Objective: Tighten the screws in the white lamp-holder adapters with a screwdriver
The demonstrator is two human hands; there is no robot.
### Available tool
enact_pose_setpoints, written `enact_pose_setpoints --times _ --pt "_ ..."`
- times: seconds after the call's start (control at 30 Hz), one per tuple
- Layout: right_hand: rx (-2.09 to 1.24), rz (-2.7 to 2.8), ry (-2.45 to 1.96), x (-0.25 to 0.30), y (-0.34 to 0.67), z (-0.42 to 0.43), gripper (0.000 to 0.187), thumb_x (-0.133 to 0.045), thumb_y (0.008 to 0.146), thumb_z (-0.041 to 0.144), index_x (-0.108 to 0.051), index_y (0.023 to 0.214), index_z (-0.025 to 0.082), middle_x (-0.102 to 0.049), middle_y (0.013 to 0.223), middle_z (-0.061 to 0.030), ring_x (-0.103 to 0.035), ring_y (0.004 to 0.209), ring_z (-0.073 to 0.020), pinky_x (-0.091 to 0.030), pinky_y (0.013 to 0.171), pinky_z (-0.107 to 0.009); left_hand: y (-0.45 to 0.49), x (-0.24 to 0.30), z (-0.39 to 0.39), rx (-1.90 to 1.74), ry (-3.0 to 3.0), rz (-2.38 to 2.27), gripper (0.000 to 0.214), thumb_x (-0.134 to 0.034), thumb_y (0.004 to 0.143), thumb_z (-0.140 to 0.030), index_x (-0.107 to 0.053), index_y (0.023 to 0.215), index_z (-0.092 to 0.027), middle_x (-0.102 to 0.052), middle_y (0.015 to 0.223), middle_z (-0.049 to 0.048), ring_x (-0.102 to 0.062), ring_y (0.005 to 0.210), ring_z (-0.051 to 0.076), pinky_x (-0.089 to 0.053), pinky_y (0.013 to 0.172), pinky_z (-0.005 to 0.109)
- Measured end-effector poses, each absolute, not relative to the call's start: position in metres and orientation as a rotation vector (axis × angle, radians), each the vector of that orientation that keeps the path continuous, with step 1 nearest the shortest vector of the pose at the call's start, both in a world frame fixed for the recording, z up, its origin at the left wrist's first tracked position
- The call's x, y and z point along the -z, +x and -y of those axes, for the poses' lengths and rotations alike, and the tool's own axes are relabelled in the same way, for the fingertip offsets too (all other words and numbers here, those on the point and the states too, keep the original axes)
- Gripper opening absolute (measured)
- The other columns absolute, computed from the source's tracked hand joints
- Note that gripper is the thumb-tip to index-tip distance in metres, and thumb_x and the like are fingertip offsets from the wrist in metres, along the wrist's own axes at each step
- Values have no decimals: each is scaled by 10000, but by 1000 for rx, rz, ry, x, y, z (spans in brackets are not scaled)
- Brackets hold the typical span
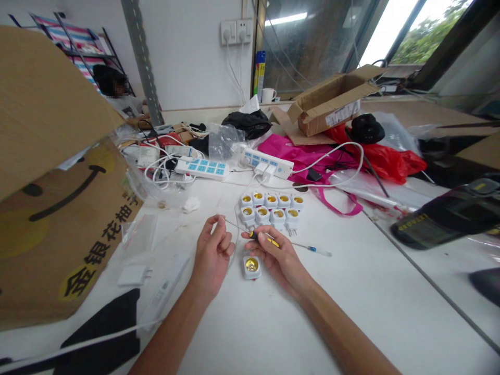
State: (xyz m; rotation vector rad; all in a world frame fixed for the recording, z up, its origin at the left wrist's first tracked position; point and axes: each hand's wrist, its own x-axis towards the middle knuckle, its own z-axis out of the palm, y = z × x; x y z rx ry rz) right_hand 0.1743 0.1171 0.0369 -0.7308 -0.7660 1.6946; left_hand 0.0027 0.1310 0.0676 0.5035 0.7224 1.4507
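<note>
My left hand (213, 250) is closed in a pinch on the thin metal shaft of a screwdriver (234, 225) near its tip. My right hand (275, 255) is closed around the screwdriver's black and yellow handle. A white lamp socket adapter (251, 266) with a brass centre lies on the white table (351, 291) just below and between both hands. Several more white socket adapters (271, 207) stand in two rows just beyond my hands. A thin pen with a blue tip (314, 249) lies to the right of my right hand.
A big cardboard box (58, 208) with a smiley print fills the left. Two white power strips (203, 167) with cables, a pink bag (308, 156), a red bag (386, 159) and an open carton (332, 104) lie at the back. A person sits far back left.
</note>
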Motion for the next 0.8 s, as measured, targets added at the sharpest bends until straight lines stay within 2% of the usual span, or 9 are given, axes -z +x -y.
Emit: enact_pose_setpoints --times 0.33,0.57,0.8 --pt "-1674 783 -749 -36 176 -117 348 -954 875 457 -767 1075 242 -851 1183 -83 -806 950 -204 -625 925 -373 2 -64 -133 -1441 537 -753 511 -1056 736 -412 -682 1017 -206 -264 636 -150 -201 494 36 -197 454 182" --pt "-1678 769 -744 -37 175 -118 350 -970 860 445 -778 1065 234 -856 1166 -84 -799 933 -183 -614 909 -338 1 -65 -134 -1449 541 -788 536 -1067 709 -432 -682 1004 -205 -274 627 -155 -193 490 32 -191 455 189" --pt "-1665 772 -748 -35 175 -118 364 -972 854 460 -770 1061 239 -854 1158 -80 -797 926 -195 -610 918 -367 1 -67 -134 -1438 523 -776 513 -1070 708 -396 -664 961 -210 -261 627 -154 -194 486 31 -196 450 190"
